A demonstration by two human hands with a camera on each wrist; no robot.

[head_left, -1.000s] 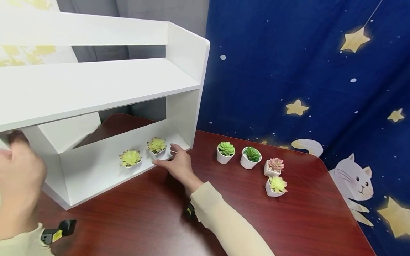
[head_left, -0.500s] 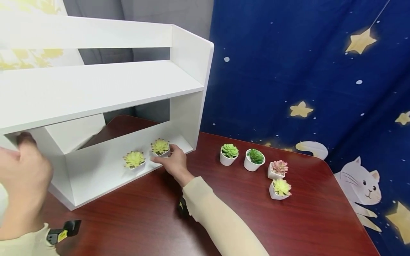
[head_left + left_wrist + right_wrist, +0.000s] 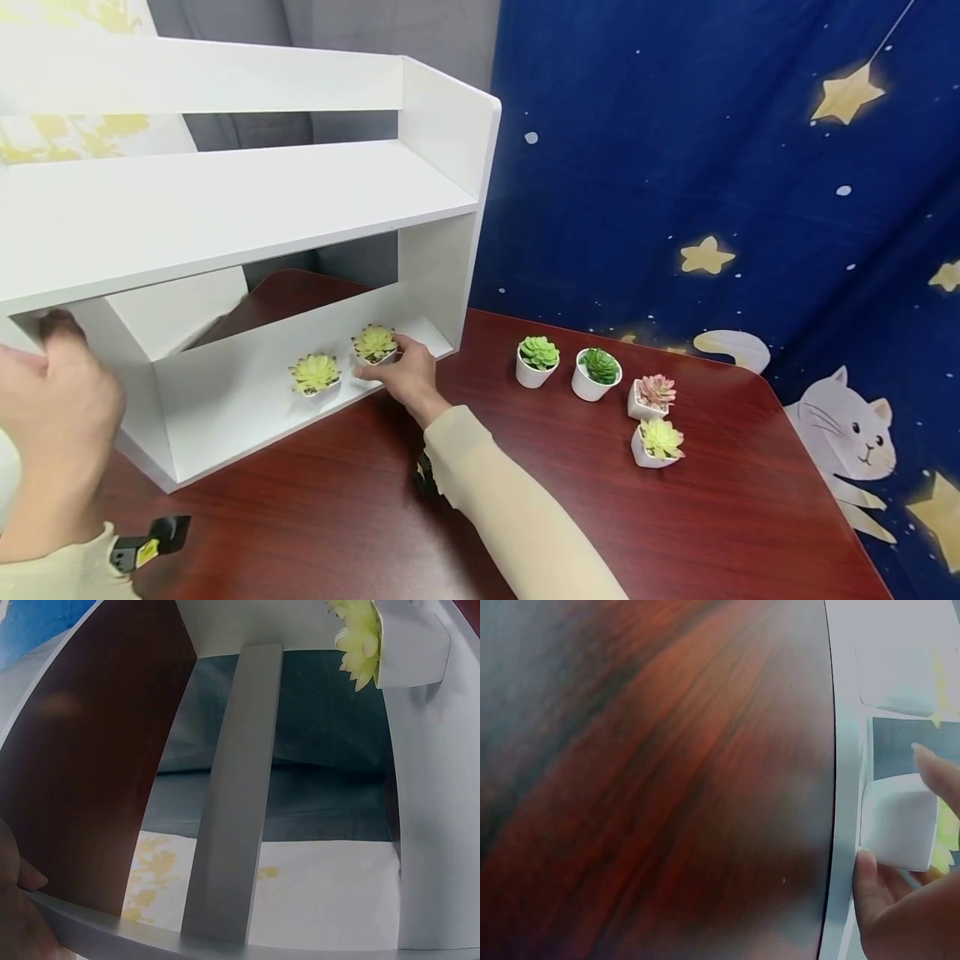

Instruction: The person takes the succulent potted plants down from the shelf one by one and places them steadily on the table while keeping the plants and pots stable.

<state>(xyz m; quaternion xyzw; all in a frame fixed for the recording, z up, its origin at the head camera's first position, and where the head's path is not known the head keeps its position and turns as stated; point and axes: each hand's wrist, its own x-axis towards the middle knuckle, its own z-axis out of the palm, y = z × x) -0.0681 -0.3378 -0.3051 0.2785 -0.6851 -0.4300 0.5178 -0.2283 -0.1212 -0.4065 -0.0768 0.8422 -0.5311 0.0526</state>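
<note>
A white two-tier shelf (image 3: 247, 242) stands on the table, and my left hand (image 3: 63, 417) grips its left side panel. In the left wrist view that hand (image 3: 26, 907) shows at the panel's edge. On the lower board sit two yellow-green succulents in white square pots. My right hand (image 3: 408, 375) holds the right potted succulent (image 3: 375, 343), fingers at its right side and thumb near its front. The other potted succulent (image 3: 315, 375) sits just left of it. In the right wrist view, the white pot (image 3: 900, 821) lies between the thumb and fingers of my right hand (image 3: 915, 915).
Right of the shelf, on the dark red table (image 3: 720, 508), stand a light green succulent (image 3: 536, 362), a dark green one (image 3: 596, 373), a pink one (image 3: 651, 396) and a yellow one (image 3: 657, 442). A blue star-patterned curtain (image 3: 600, 208) hangs behind the table.
My right hand has moved slightly left and closed in on the right potted succulent, which it stood apart from one second ago. My left hand stays on the shelf panel. The view shifted slightly.
</note>
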